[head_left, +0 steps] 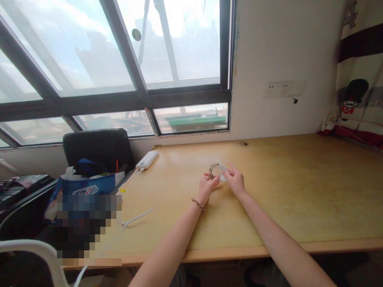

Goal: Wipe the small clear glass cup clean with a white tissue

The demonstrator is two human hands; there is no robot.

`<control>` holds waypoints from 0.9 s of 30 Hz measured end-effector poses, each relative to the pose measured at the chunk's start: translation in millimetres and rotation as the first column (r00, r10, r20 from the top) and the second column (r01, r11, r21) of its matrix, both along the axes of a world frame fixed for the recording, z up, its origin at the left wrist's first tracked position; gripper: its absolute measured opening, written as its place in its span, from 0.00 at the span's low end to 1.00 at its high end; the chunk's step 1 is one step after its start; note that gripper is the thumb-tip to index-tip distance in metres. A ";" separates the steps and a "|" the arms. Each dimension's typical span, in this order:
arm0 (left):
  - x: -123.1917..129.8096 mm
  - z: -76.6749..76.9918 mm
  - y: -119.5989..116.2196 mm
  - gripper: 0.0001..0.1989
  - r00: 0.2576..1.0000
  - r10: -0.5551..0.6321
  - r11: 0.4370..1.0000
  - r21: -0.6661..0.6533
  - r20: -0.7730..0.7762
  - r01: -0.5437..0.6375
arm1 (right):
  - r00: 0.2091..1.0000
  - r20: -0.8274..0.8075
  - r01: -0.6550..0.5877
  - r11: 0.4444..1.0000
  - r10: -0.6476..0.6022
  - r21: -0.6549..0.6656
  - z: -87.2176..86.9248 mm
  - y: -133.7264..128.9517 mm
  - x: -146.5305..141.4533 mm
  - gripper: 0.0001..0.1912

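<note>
Above the middle of the wooden table, my left hand point(206, 188) is closed on a small brown ring that looks like twisted twigs or cord point(211, 170). Close beside it, my right hand point(236, 182) pinches a thin, whitish, see-through piece point(222, 173), perhaps plastic film or tissue. This piece overlaps the right side of the ring; whether the two are joined I cannot tell. A beaded bracelet point(198, 205) circles my left wrist. My fingertips partly hide both held things.
The table point(299, 191) stands against a wall below a window. On its left lie a white power bank point(147, 160) with a cable and a loose white cable end point(138, 217). A black chair point(97, 147) bears a blue bag point(86, 185). A curtain point(359, 79) hangs at right.
</note>
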State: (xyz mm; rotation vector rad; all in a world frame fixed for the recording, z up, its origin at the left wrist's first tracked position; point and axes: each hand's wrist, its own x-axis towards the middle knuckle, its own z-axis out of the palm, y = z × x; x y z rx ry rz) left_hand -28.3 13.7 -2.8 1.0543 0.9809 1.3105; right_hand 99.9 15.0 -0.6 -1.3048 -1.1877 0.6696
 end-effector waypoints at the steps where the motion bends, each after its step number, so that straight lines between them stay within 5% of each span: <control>1: 0.6 0.1 -1.7 0.20 0.999 0.012 0.999 0.051 -0.045 -0.010 | 1.000 0.016 -0.012 0.999 0.012 -0.034 -1.3 0.9 0.7 0.27; 8: 4.8 -1.1 -11.8 0.22 0.964 -0.042 0.953 0.279 -0.263 0.117 | 0.965 0.258 0.033 0.961 0.041 -0.276 -5.5 2.5 6.3 0.14; 18: 1.9 2.2 -12.7 0.18 0.962 -0.011 0.952 0.290 -0.273 0.093 | 0.875 0.480 0.130 0.986 -0.066 -0.102 7.9 -11.6 0.5 0.23; 27: -3.7 3.4 -6.3 0.17 0.976 0.060 0.978 0.207 -0.210 -0.015 | 0.844 0.536 -0.021 0.999 0.003 0.027 6.8 -13.6 1.8 0.19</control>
